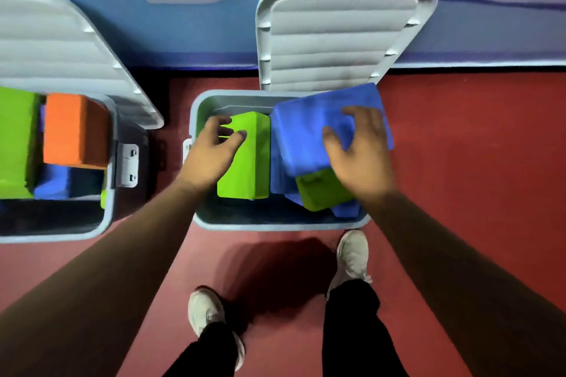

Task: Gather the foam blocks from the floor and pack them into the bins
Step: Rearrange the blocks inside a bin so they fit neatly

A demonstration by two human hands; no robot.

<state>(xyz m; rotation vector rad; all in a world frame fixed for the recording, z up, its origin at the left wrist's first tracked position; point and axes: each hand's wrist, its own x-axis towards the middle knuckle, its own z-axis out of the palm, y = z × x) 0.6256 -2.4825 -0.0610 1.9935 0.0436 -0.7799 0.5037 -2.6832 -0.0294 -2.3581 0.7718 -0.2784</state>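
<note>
Left hand [214,147] grips green block [246,168]; right hand [360,147] lies spread on blue block [306,131].

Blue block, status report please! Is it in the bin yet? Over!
Right grip spread on blue block. Left grip on upright green block, hold unclear. Blue one tilted, jutting over bin rim, smaller green block beneath.

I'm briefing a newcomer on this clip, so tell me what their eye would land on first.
First, the bright foam in the grey middle bin: a tall green block gripped by the left hand, and beside it a big blue block, tilted and jutting past the rim, with the right hand spread on it. Next, the orange block atop the fuller left bin, vivid against the red floor.
</note>
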